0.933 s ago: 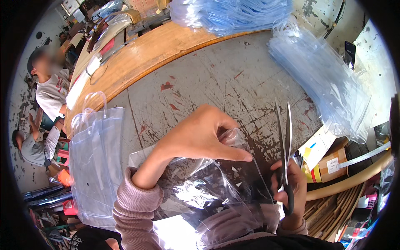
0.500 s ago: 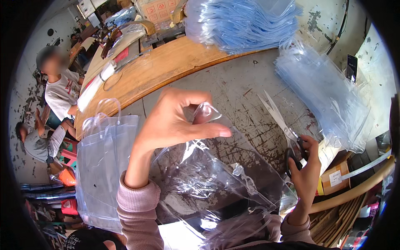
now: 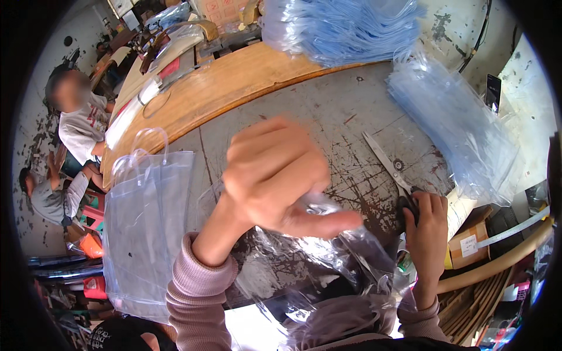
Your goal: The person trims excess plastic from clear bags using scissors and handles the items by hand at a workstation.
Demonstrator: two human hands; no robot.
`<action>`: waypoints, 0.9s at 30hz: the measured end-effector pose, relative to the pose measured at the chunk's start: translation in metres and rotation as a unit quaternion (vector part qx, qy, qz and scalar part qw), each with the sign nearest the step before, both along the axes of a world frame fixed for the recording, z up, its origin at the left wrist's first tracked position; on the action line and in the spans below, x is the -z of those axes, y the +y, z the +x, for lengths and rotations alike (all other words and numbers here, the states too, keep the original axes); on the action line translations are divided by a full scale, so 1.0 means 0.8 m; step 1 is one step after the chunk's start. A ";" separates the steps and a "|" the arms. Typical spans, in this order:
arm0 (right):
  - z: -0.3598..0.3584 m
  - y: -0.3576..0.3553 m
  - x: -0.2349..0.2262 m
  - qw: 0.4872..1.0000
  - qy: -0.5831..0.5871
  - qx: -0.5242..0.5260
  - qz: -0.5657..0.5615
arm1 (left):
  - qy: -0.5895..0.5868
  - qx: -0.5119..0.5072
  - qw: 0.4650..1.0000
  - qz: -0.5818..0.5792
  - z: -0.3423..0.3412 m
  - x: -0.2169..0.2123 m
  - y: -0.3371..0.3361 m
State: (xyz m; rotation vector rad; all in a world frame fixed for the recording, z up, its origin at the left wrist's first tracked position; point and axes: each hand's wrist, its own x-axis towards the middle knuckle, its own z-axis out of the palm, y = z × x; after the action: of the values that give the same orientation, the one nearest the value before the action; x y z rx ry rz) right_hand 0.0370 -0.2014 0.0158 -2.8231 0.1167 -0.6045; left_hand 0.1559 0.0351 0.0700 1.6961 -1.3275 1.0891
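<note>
My left hand is closed, knuckles up, over the middle of the worktable, with its thumb stretched to the right. It grips a clear plastic bag, which hangs crumpled below the hand toward my lap. My right hand is wrapped round the dark handles of a pair of scissors. The metal blades point away from me over the tabletop and look nearly together. To the left lies a stack of clear plastic bags with tube handles.
A scratched grey worktable has a raised wooden board along its far side. Bluish plastic bags are heaped at the back, more bags at the right. A phone leans there. Two people sit at the far left.
My left hand has turned knuckles up and moved right and down, bunching the plastic bag. The scissors' blades have come closer together, and my right hand remains near the same place.
</note>
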 end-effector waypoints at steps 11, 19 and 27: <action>-0.011 0.019 -0.022 0.744 0.350 -0.266 0.503 | 0.035 0.121 0.992 0.008 -0.029 -0.016 0.007; -0.024 0.022 -0.023 0.825 0.041 -0.205 0.526 | 0.027 0.086 0.995 0.037 -0.012 -0.017 0.011; -0.031 0.023 -0.023 0.877 0.002 -0.177 0.447 | 0.285 0.098 0.950 0.082 0.008 -0.018 0.014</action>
State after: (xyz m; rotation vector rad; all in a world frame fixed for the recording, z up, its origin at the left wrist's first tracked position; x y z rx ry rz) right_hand 0.0119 -0.1834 0.0342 -1.8736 -0.1017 -0.3274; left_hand 0.1621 0.0460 0.0842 1.7698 -1.1884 0.3355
